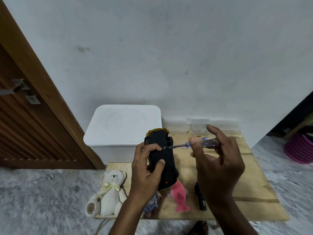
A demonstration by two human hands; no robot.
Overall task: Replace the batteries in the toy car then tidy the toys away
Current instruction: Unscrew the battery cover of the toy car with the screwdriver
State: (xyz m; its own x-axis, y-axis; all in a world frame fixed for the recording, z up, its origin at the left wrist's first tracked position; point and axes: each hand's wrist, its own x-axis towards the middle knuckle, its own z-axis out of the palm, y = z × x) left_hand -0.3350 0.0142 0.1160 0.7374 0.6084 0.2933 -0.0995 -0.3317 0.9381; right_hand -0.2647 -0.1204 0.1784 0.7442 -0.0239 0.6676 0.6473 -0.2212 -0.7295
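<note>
- Screwdriver [179,146] tip rests on a small screw in the black underside of the toy car [163,160], nearer to the end of the car that points away from the person.
- Left hand [147,173] grips the toy car, which is turned belly-up and held in the air above the wooden surface [245,184]. Its fingers [155,148] curl over the body and the thumb presses the underside.
- Right hand [218,165] pinches the clear purple handle of the screwdriver between thumb and fingers, and one finger is lifted free.
- Long axis of the car runs away from the person. The screwdriver lies almost level, handle to the right and tip to the left, so it meets the car from the right, across its length.
- I judge this is work on the battery cover screw, but loosening or tightening I cannot tell. The tip may slip if the tool tilts.
- White box [122,126] stands beside the surface; a white bear [110,192], a pink soft toy [180,195] and a small black object [200,199] lie on it.
</note>
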